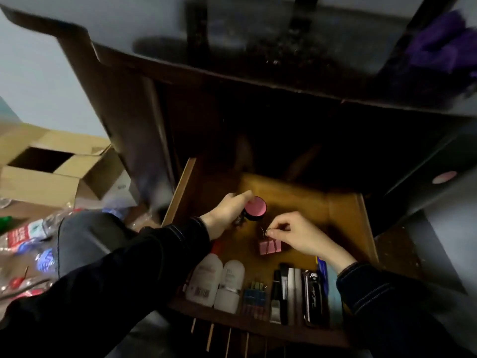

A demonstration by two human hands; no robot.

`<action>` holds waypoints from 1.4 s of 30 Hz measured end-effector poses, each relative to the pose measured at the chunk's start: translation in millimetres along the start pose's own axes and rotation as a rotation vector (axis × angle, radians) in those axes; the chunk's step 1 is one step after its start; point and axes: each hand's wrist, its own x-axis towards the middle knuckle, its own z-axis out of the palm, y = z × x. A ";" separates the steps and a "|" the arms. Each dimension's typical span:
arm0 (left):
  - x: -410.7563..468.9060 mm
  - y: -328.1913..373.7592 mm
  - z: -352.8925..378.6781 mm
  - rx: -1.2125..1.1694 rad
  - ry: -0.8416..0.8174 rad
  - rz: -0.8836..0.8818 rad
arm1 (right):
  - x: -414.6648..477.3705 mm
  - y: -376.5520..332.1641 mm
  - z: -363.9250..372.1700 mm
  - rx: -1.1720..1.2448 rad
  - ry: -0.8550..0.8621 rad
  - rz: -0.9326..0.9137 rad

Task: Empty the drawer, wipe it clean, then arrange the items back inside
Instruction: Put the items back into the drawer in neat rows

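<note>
Judging by the drawer (366, 228), logged restocking as well along: white bottles (206, 280) and stationery (291, 293) lined at its front edge, left hand (227, 215) curled round pink-lidded jar (255, 209) mid-drawer, right hand (302, 237) pinching wire handle of pink binder clip (270, 247) just beside the jar, rear floor not yet filled.

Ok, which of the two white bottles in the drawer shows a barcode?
The left white plastic bottle: a barcode is printed near its front end. The right white plastic bottle shows only a silver band there.
</note>
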 end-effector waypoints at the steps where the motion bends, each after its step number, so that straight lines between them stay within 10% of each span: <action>1: 4.3 -2.0 0.9 0.000 0.010 -0.004 | 3.6 4.8 5.6 0.014 -0.005 0.006; 42: 16.5 -11.5 4.5 0.086 0.058 0.020 | 4.7 16.3 31.8 0.029 -0.283 0.090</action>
